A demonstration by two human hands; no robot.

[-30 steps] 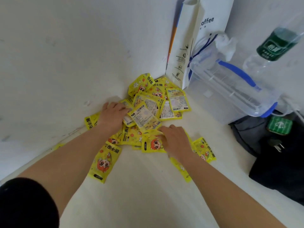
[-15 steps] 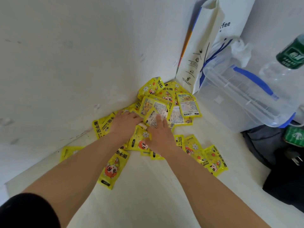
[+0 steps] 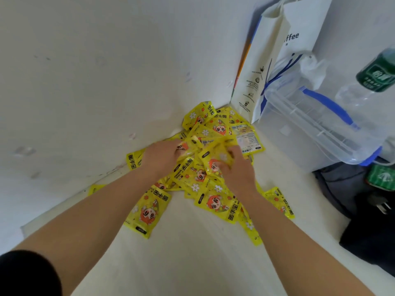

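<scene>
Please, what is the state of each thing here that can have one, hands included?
Yellow packets, sealed, heaped in the corner, some scattered flat.
Left hand, fingers curled, gripping yellow packets in the heap.
Right hand, fingers curled, gripping yellow packets in the heap.
Paper bag, upright in the corner.
Clear box, lid apparently on.
Power plug, unplugged, lying on dark fabric.

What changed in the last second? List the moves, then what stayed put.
The left hand and right hand, flat and apart on the yellow packets a second ago, closed in toward each other and now grip bunched packets at the pile's middle. The outlying packets, the paper bag, the clear box and the bottle stayed where they were.
</scene>
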